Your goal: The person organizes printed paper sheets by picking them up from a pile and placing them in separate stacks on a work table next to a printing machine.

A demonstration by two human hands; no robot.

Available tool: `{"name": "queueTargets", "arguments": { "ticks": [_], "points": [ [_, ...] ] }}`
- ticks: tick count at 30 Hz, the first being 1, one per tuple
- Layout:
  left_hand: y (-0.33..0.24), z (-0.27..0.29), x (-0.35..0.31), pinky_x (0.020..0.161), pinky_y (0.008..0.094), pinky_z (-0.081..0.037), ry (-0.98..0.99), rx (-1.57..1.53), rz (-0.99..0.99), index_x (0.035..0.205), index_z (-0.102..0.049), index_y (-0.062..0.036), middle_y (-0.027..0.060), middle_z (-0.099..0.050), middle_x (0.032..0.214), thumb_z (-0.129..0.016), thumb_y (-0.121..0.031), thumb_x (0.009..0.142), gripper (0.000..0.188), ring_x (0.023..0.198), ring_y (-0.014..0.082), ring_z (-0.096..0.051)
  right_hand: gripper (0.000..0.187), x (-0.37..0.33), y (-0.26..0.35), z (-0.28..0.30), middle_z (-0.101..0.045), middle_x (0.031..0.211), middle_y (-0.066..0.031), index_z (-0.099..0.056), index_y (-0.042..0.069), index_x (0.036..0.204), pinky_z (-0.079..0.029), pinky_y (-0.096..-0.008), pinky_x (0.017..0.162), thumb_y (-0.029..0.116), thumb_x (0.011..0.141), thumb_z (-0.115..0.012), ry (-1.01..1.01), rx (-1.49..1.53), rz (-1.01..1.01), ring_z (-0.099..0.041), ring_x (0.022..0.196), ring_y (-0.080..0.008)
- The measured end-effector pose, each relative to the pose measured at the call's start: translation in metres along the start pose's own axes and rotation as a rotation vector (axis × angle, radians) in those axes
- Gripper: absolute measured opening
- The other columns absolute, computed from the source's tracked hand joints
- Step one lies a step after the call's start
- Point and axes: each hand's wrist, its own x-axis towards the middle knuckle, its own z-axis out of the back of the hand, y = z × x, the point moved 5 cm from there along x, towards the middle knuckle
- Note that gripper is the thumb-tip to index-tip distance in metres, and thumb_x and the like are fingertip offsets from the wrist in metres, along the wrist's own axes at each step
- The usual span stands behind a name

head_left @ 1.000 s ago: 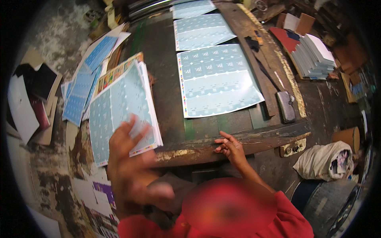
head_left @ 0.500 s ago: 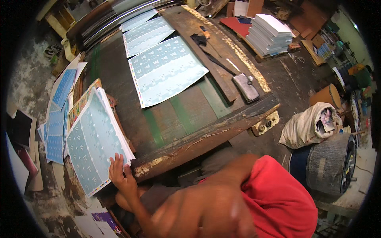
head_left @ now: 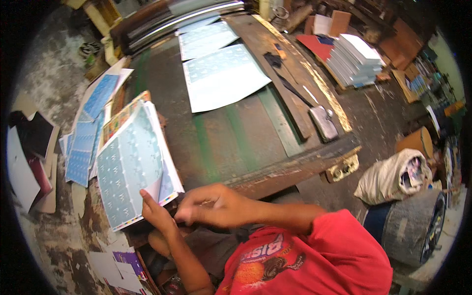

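Observation:
A stack of light-blue printed sheets [head_left: 130,162] lies on the left side, tilted toward me. My left hand [head_left: 158,215] pinches the near right corner of the top sheet, which curls up and shows its pale underside [head_left: 155,189]. Just right of that corner is my right hand [head_left: 209,205], its fingers curled in and slightly blurred; whether anything is between them is hidden. Farther off, a single printed sheet [head_left: 223,78] lies on the dark green-striped bed [head_left: 231,132] of a machine, with more blue sheets [head_left: 206,39] behind it.
Metal rollers [head_left: 187,22] cross the bed's far end. A grey box-like object [head_left: 323,123] sits by its right edge. Blue printed sheets [head_left: 86,142] hang at the left. On the floor are a paper stack [head_left: 354,59], a cloth sack [head_left: 393,177] and a drum [head_left: 413,231].
My right hand has moved from low near my body up beside the stack. The left hand, earlier spread on the stack's edge, now grips the lifted corner. The whole view has shifted.

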Motion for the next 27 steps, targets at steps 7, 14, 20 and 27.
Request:
{"name": "queueTargets", "arguments": {
  "ticks": [7,14,20,27],
  "points": [
    [-0.034,0.016,-0.026,0.080,0.0324,-0.047,0.113,0.000,-0.236,0.104,-0.066,0.0112,0.0142,-0.070,0.089,-0.046,-0.039,0.103,0.054,0.082,0.0186,-0.062,0.039,-0.020,-0.071,0.074,-0.065,0.088,-0.0051,-0.060,0.004,0.119,-0.046,-0.0228,0.067,0.036,0.097,-0.058,-0.254,0.038,-0.409,-0.057,0.072,-0.0086],
    [-0.062,-0.025,-0.084,0.116,0.0556,-0.012,0.799,0.353,-0.849,0.116,-0.068,-0.0134,0.0142,-0.063,0.127,-0.040,-0.061,0.095,0.059,0.139,0.0345,-0.038,0.034,-0.060,-0.093,0.109,-0.060,0.083,-0.0061,-0.053,0.002,0.113,-0.048,-0.0279,0.061,0.029,0.094,-0.061,-0.541,0.265,-0.352,-0.055,0.063,-0.0130],
    [-0.042,-0.014,-0.022,0.115,0.0578,-0.011,0.550,0.815,-0.791,0.143,-0.041,-0.0026,0.0211,-0.031,0.153,-0.058,-0.070,0.079,0.094,0.144,0.0421,-0.019,0.035,-0.109,-0.136,0.116,-0.058,0.079,-0.0096,-0.048,0.003,0.116,-0.053,-0.0408,0.074,0.034,0.099,-0.053,-0.715,0.436,-0.484,-0.048,0.059,-0.0133],
    [-0.020,-0.007,-0.014,0.115,0.0556,-0.013,0.619,0.636,-0.731,0.139,-0.048,-0.0051,0.0179,-0.037,0.151,-0.053,-0.050,0.093,0.064,0.143,0.0409,-0.024,0.043,-0.052,-0.136,0.163,-0.057,0.079,-0.0085,-0.048,0.002,0.112,-0.053,-0.0410,0.074,0.044,0.102,-0.042,-0.742,0.547,-0.484,-0.046,0.055,-0.0128]
  ]
}}
